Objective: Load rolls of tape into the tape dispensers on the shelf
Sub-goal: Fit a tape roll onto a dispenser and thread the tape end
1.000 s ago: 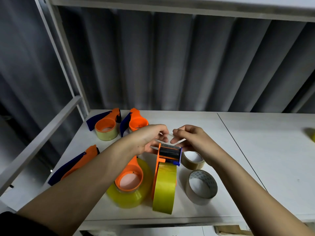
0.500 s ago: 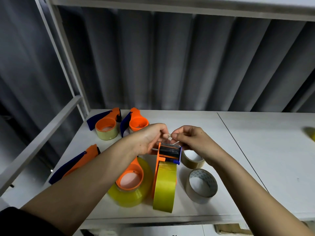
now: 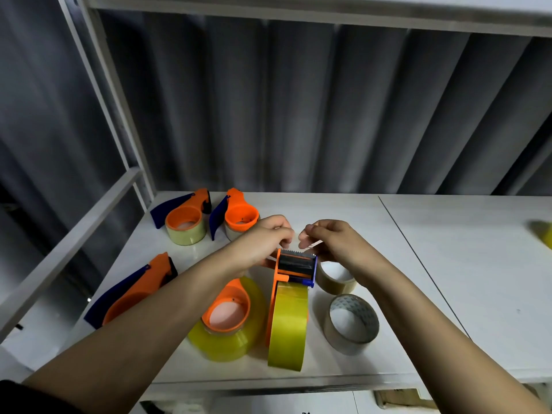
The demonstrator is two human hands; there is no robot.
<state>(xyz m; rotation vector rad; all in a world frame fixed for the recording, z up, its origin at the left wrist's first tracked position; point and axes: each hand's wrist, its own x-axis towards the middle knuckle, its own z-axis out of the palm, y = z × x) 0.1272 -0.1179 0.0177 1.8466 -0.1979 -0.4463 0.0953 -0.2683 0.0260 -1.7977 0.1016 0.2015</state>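
A clear strip of tape end (image 3: 309,245) is pinched between both grips, the left hand (image 3: 263,243) and right hand (image 3: 334,245), above the serrated blade of the upright orange plastic tape dispenser (image 3: 294,267), loaded with a yellow tape roll (image 3: 288,324), near the middle of the white shelf (image 3: 448,264).

grey corrugated wall (image 3: 298,109), white upright post (image 3: 101,85), cardboard box (image 3: 400,398) below
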